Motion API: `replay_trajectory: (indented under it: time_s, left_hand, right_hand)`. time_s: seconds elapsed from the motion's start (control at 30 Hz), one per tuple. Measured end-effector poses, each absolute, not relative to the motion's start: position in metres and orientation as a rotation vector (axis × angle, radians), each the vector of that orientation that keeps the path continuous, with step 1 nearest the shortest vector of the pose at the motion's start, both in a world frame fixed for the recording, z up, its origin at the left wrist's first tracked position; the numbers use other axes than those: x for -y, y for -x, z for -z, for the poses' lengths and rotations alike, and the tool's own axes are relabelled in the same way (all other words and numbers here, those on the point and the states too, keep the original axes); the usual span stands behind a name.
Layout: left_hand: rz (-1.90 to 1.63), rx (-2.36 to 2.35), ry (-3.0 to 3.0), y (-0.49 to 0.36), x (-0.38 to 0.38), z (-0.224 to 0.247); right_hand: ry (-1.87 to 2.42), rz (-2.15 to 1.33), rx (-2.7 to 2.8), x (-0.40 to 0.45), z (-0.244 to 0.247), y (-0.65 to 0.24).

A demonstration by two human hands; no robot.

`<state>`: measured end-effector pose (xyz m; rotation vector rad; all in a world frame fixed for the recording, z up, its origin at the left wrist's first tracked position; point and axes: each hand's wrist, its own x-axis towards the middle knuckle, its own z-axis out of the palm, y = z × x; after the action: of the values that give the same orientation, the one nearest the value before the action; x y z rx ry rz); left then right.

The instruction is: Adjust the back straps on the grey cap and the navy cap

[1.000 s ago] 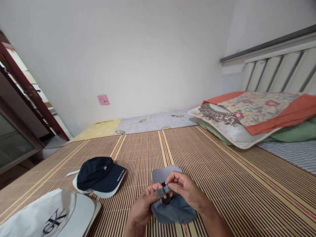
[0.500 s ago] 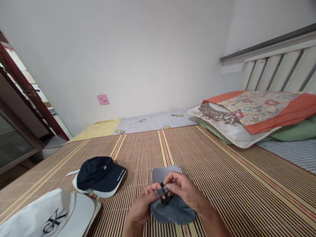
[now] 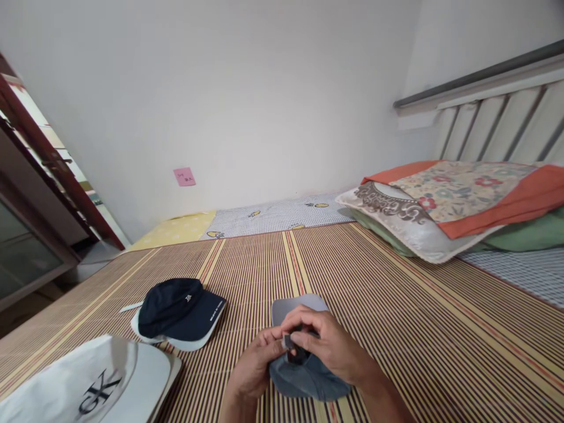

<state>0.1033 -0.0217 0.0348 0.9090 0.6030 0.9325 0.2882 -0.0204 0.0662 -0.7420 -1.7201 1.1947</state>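
A blue-grey baseball cap (image 3: 304, 379) lies on the striped mat in front of me, its paler brim (image 3: 288, 308) pointing away. My left hand (image 3: 257, 364) pinches one end of the cap's back strap (image 3: 288, 341) between thumb and fingers. From the right, my right hand (image 3: 326, 341) closes its thumb and fingers on the same strap, covering part of it. The cap's dark inside shows between the hands; the strap's fastening is too small to make out.
Left of my hands lies a navy cap (image 3: 171, 308) stacked on a white one. Nearer is a white cap with black letters (image 3: 79, 382). Pillows (image 3: 440, 205) lie at the right on the bamboo mat (image 3: 247, 276). Behind rises a white wall (image 3: 264, 106) with a pink note (image 3: 184, 176).
My right hand has shifted slightly left along the strap, its fingers now covering more of it. My left hand keeps its pinch, and the caps lie as before.
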Motion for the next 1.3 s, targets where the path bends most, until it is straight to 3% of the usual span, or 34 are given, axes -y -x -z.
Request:
replay_trajectory:
  time_s: [0.5,0.67,1.13,1.3]
  left_hand:
    - [-1.154,-0.57,-0.861,-0.115,0.019,-0.035]
    - [-1.137,-0.611,-0.84,-0.115,0.018,-0.027]
    - [-1.096,-0.621,-0.854,-0.115,0.02,-0.032]
    - [-1.103,-0.647,-0.873,-0.116,0.021,-0.034]
  right_hand:
    - [0.813,-1.125,1.658,0.019,-0.064,-0.29]
    - [0.789,-1.34,1.555,0.018,-0.058,-0.289]
    - [0.79,-1.158,1.743,0.023,-0.066,-0.286]
    - [0.696,-1.271,1.671,0.022,-0.064,-0.289]
